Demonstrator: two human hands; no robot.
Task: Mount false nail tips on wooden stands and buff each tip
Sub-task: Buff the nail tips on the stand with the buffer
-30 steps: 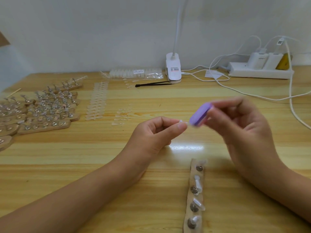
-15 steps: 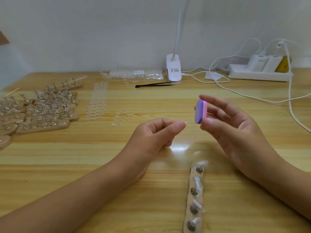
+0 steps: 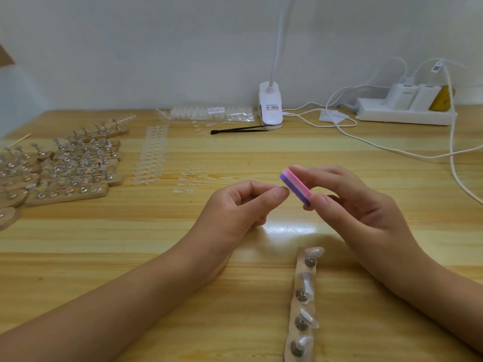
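Much of the job looks done, and plenty looks left. At the far left a pile of wooden stands [image 3: 65, 176] carries tips on its pegs. Whether those are buffed I cannot tell. Just right of the pile lie strips of clear nail tips [image 3: 151, 155] and a few loose tips [image 3: 189, 178], none mounted. A bag of tips [image 3: 211, 113] lies at the far edge of the table [image 3: 130, 244], beside black tweezers [image 3: 240, 129].

The stand in work [image 3: 303, 304] lies near, between the forearms. Its long axis runs near to far, leaning slightly right at the far end. Four pegs show, each with a clear tip angled off to the right; the near end is cut off by the frame.

Buffing seems to be the step in hand. The right hand [image 3: 358, 207] pinches a buffer block [image 3: 295, 187] by its ends, forefinger on the far end and thumb on the near one. The block is held above the table, its long axis slanting from far-left to near-right — pink face up, purple face toward the left hand [image 3: 240, 207].

That hand is curled, thumb pressed to forefinger right against the block's purple side — whether a clear tip sits in the pinch, I cannot tell.
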